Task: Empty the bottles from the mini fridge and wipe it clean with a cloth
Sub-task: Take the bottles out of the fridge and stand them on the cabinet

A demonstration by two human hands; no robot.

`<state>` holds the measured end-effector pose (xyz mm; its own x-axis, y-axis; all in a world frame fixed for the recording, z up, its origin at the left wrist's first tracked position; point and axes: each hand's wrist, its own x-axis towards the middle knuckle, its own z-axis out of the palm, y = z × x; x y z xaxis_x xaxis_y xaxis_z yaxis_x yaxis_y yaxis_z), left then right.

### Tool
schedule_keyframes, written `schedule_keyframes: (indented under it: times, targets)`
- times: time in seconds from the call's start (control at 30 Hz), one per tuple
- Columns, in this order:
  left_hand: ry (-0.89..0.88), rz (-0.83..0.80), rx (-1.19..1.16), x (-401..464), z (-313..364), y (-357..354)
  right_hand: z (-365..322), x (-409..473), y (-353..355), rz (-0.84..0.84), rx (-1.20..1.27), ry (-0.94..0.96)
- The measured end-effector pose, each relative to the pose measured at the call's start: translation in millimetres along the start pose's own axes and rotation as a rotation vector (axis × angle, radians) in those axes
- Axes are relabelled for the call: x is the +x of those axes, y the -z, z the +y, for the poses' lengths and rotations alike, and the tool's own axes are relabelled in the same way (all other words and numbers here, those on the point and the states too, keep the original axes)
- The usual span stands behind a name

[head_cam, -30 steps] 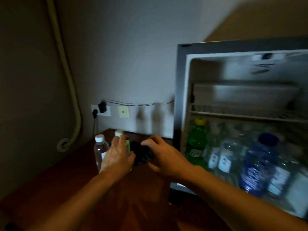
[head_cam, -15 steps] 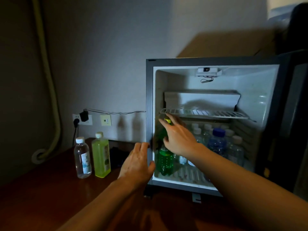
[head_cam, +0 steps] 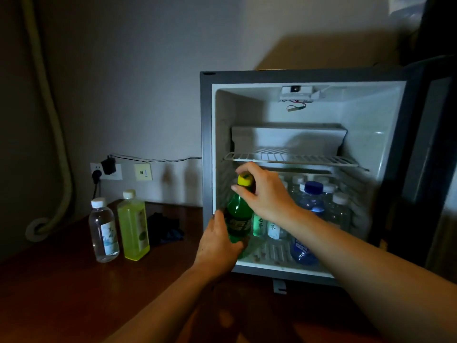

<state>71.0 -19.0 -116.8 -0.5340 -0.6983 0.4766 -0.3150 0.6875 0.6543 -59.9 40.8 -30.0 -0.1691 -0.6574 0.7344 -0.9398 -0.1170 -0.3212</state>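
Observation:
The mini fridge stands open on a dark wooden table. At the front left of its lower compartment is a green bottle with a yellow cap. My right hand grips its neck just under the cap. My left hand curls round its lower body. Behind it stand several clear water bottles and a blue bottle. On the table to the left stand a clear water bottle and a yellow-green bottle. A dark cloth lies beside them.
A wire shelf crosses the fridge above the bottles. The fridge door stands open at the right. On the wall behind are sockets with a plugged adapter and a cable. A thick hose hangs at the far left.
My hands left the dark cloth on the table and went to the fridge. The right hand took the green bottle's neck, then the left hand closed round its body.

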Motion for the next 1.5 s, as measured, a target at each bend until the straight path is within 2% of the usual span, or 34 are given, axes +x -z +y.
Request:
schedule_keyframes:
  times: [0.07,0.17,0.27,0.33,0.37,0.43,0.5,0.57,0.6,0.67,0.8,0.87,0.97,1.03,1.13,1.2,1.27,1.5]
  targets:
    - [0.037,-0.010,-0.065,1.0,2.8,-3.2,2.9,-6.6,1.7,0.056,0.065,-0.029]
    - [0.067,-0.070,-0.166,-3.7,12.4,-7.1,6.2,-17.7,7.9,0.056,0.184,-0.107]
    - [0.087,-0.065,-0.183,-9.8,13.0,-16.7,12.8,-32.5,17.9,0.045,0.299,-0.198]
    - [0.111,-0.065,-0.187,-13.4,13.0,-22.9,18.4,-43.8,27.7,0.100,0.310,-0.281]
    - [0.125,-0.069,-0.191,-15.3,12.8,-26.1,24.6,-48.1,33.1,0.160,0.219,-0.314]
    - [0.145,-0.073,-0.206,-20.4,13.9,-31.6,38.9,-53.5,47.0,0.224,-0.211,-0.330]
    - [0.148,-0.075,-0.219,-26.1,15.1,-36.6,49.5,-57.7,59.8,0.093,-0.543,-0.334]
    - [0.143,-0.068,-0.234,-30.3,16.0,-40.5,57.4,-60.9,68.3,-0.109,-0.594,-0.387]
    - [0.137,-0.062,-0.243,-31.9,16.7,-41.5,62.7,-62.3,69.3,-0.181,-0.563,-0.422]
    - [0.124,-0.061,-0.258,-32.8,16.1,-43.2,69.1,-66.2,69.8,-0.216,-0.507,-0.431]
    - [0.124,-0.099,-0.274,-32.5,14.4,-44.1,66.6,-72.2,68.6,-0.012,-0.546,-0.303]
    - [0.131,-0.114,-0.285,-32.2,12.8,-46.2,62.2,-73.8,69.5,0.075,-0.421,-0.292]
    - [0.148,-0.137,-0.305,-35.7,10.1,-50.0,56.7,-74.8,69.5,0.145,-0.123,-0.415]
    - [0.164,-0.168,-0.317,-39.5,7.1,-52.6,52.1,-76.0,69.2,0.119,-0.037,-0.495]
    - [0.176,-0.181,-0.337,-45.1,3.9,-53.1,46.9,-79.0,72.2,-0.028,0.152,-0.613]
    - [0.178,-0.186,-0.339,-47.8,3.5,-52.1,47.0,-81.8,74.8,-0.164,0.149,-0.628]
    - [0.183,-0.197,-0.349,-50.4,3.6,-49.8,47.9,-85.0,72.4,-0.211,0.062,-0.611]
    - [0.158,-0.200,-0.339,-59.1,-0.4,-43.2,36.5,-101.6,43.4,-0.016,0.009,-0.616]
